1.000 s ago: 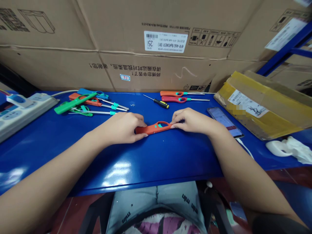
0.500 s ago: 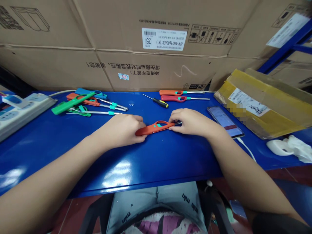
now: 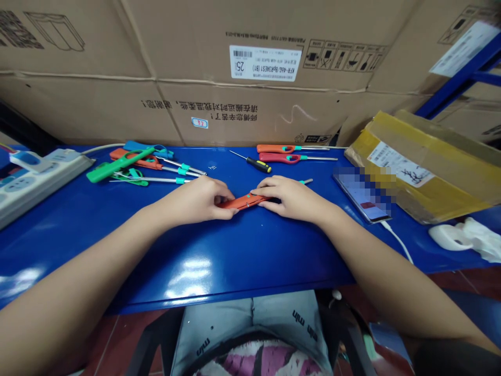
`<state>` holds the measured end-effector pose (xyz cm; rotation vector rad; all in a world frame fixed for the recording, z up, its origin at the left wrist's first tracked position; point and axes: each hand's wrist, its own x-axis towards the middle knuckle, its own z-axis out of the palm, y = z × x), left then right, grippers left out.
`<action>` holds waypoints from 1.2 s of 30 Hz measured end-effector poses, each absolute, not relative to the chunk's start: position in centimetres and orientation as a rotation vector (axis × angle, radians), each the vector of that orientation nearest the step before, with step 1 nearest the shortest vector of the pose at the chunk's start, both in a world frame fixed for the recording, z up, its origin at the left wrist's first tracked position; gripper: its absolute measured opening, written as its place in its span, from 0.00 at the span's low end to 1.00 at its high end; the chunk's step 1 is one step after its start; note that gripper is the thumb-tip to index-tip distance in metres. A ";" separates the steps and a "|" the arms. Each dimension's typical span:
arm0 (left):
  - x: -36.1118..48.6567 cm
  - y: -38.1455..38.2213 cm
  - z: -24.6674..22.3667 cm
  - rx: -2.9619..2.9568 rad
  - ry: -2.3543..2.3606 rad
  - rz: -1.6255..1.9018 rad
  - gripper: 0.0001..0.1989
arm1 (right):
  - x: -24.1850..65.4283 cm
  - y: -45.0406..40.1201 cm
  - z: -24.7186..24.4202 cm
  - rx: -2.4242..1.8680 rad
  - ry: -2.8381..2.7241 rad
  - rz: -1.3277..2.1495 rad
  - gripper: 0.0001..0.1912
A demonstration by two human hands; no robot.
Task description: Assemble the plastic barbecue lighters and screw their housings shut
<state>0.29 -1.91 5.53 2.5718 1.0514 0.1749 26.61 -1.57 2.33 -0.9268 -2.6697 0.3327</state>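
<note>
An orange long-neck lighter [image 3: 243, 201] lies crosswise between my two hands, just over the blue table [image 3: 258, 256]. My left hand [image 3: 203, 198] is closed on the butt of its handle. The fingers of my right hand [image 3: 284, 196] pinch the handle nearer the nozzle, hiding the trigger loop. Past that hand the metal nozzle tip with a turquoise collar sticks out. Beyond the hands lie a black and yellow screwdriver [image 3: 256, 164], an orange lighter [image 3: 274, 149] and a red lighter [image 3: 277, 157].
At the left, a green lighter handle [image 3: 117, 166], a blue handle [image 3: 146, 148] and other lighter parts form a pile near a white power strip [image 3: 43, 177]. A phone [image 3: 360, 197] and a taped yellow carton [image 3: 418, 162] are at the right. A large cardboard box [image 3: 195, 57] stands behind.
My right hand has slid left along the lighter, from the nozzle onto the handle. The lighter has turned more onto its edge. My left hand keeps its hold.
</note>
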 end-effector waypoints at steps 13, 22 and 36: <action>0.1 -1.7 5.5 2.185 1.133 0.117 0.16 | 26.7 -1.5 2.9 -0.931 -2.636 0.459 0.12; 0.2 -1.3 5.5 1.803 1.056 -0.001 0.12 | 26.9 -1.6 3.5 -0.964 -2.579 0.601 0.09; 0.1 -1.3 5.3 1.607 1.072 -0.019 0.17 | 27.0 -1.6 3.6 -0.914 -2.550 0.698 0.09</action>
